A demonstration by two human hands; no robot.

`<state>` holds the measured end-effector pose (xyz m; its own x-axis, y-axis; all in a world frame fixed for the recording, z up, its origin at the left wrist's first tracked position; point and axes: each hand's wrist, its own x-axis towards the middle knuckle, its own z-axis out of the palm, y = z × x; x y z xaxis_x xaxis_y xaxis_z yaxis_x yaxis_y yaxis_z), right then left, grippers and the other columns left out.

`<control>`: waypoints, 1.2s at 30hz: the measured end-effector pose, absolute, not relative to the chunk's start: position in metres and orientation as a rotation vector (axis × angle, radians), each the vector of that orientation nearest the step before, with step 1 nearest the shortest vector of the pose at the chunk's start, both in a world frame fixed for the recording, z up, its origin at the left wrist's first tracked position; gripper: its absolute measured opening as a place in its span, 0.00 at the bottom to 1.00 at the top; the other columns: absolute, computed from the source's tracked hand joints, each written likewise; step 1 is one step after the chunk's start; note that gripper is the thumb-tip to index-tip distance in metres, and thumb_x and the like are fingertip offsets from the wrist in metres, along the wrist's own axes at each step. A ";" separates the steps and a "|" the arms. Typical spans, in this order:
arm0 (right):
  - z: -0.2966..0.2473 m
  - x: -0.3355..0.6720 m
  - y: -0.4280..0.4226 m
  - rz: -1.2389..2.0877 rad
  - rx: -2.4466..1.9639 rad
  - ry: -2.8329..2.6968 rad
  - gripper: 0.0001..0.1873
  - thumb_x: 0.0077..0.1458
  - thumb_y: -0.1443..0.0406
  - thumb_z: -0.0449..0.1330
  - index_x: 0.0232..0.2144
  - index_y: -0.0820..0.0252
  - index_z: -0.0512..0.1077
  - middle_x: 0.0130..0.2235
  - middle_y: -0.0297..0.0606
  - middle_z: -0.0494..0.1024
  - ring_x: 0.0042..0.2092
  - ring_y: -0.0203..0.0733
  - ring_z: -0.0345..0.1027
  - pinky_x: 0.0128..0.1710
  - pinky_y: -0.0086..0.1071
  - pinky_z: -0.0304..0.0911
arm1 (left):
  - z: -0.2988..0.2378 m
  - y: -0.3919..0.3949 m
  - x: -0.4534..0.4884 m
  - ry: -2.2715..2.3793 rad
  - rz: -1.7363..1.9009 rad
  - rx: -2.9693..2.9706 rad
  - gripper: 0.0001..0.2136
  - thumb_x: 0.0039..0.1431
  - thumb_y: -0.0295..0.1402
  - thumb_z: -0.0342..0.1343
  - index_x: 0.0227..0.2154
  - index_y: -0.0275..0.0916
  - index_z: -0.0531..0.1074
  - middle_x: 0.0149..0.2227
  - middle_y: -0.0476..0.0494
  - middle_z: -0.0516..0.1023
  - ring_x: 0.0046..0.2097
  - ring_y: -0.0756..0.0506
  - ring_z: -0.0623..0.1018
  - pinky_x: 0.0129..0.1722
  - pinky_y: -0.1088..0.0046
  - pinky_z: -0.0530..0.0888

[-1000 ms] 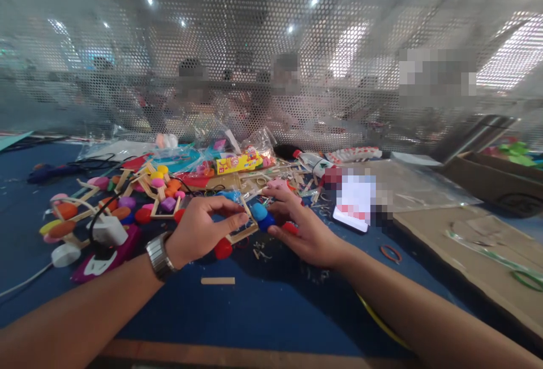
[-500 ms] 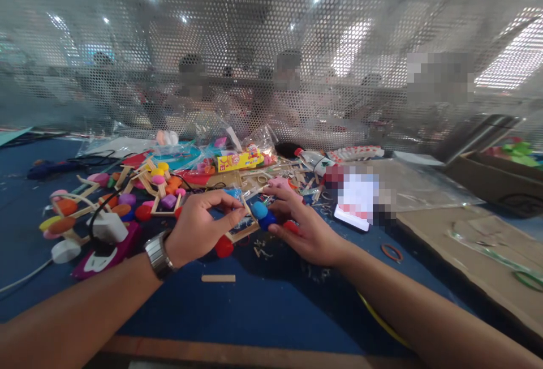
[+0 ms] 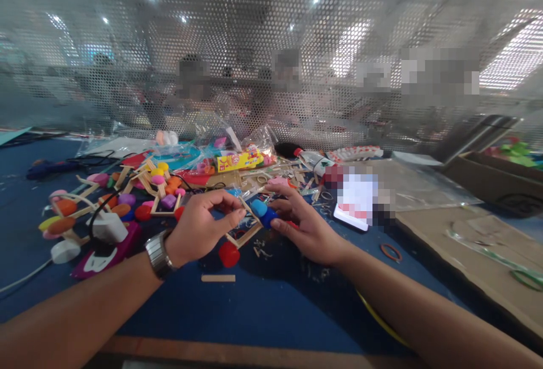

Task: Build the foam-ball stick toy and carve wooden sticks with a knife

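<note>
Between my hands is a small frame of wooden craft sticks (image 3: 246, 236), tilted. A red rounded piece (image 3: 229, 254) sits at its lower corner. Light blue (image 3: 259, 207) and dark blue (image 3: 268, 219) rounded pieces sit at its right end. My left hand (image 3: 206, 224), with a metal watch on the wrist, pinches the frame's upper left side between thumb and forefinger. My right hand (image 3: 307, 224) has its thumb and fingers curled around the dark blue piece. Another bit of red shows under its fingers. A loose flat stick (image 3: 218, 278) lies below my left hand.
Several stick frames with coloured pieces (image 3: 161, 196) lie at left, beside a purple power strip (image 3: 127, 243) with a white plug (image 3: 111, 226). A lit phone (image 3: 355, 199), a bottle (image 3: 314, 161) and cardboard (image 3: 458, 256) are at right. A perforated metal screen (image 3: 241, 24) stands behind.
The stick frame has turned slightly, and its red piece has shifted a little right and into fuller view. Both hands stay nearly in place, still on the frame.
</note>
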<state>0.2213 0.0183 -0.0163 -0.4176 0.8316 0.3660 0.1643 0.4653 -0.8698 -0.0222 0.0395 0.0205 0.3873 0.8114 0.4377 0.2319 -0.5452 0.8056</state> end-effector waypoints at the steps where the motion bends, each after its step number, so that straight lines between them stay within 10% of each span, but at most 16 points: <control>1: -0.016 0.221 0.018 1.013 -0.829 -1.837 0.28 0.70 0.53 0.58 0.65 0.50 0.55 0.48 0.43 0.75 0.40 0.41 0.74 0.38 0.36 0.74 | 0.021 0.039 -0.022 0.897 1.125 2.003 0.06 0.58 0.34 0.62 0.28 0.39 0.78 0.29 0.48 0.82 0.32 0.49 0.77 0.35 0.74 0.74; 29: -0.017 0.223 0.029 1.017 -0.811 -1.476 0.27 0.65 0.49 0.62 0.59 0.48 0.59 0.40 0.31 0.72 0.28 0.35 0.72 0.31 0.36 0.72 | 0.011 0.052 -0.021 0.961 1.227 1.525 0.26 0.61 0.55 0.59 0.19 0.41 0.63 0.21 0.53 0.62 0.26 0.50 0.63 0.28 0.71 0.64; 36: -0.020 0.223 0.034 1.029 -0.773 -1.331 0.23 0.65 0.53 0.62 0.58 0.46 0.60 0.35 0.28 0.70 0.27 0.35 0.70 0.29 0.36 0.70 | 0.005 0.056 -0.023 1.054 1.222 1.631 0.07 0.55 0.34 0.62 0.37 0.40 0.76 0.34 0.48 0.79 0.34 0.48 0.75 0.38 0.69 0.73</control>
<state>0.2234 0.0339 -0.0201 -0.0549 0.9173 0.3944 -0.1507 0.3829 -0.9114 -0.0228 0.0558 0.0054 0.1778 0.9417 0.2855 0.1436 -0.3119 0.9392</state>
